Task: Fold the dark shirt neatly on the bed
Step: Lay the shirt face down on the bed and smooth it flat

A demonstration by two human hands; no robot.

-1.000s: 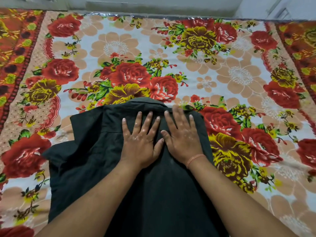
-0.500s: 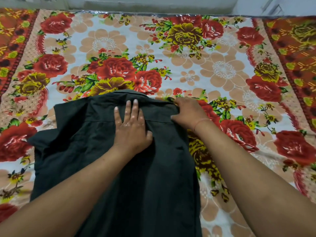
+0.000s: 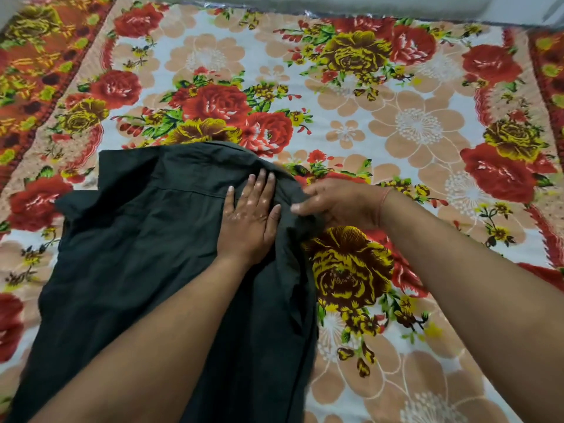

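Note:
The dark shirt [image 3: 131, 239] lies back up on the flowered bedsheet [image 3: 396, 123], its collar toward the far side and a short sleeve spread out at the left. My left hand [image 3: 248, 218] presses flat on the shirt just below the collar, fingers close together. At the shirt's right shoulder edge, my right hand [image 3: 338, 203] pinches the fabric, which bunches up under its fingers. Both forearms cover the shirt's lower middle.
The bed fills nearly the whole view, with an orange patterned border at the left [image 3: 27, 80] and right edges. A pale wall [image 3: 335, 4] runs along the far side of the bed. Bare sheet stretches right of the shirt.
My right hand slid off the shirt's middle to its right shoulder edge and took hold of the fabric. My left hand moved up toward the collar and stays pressed flat.

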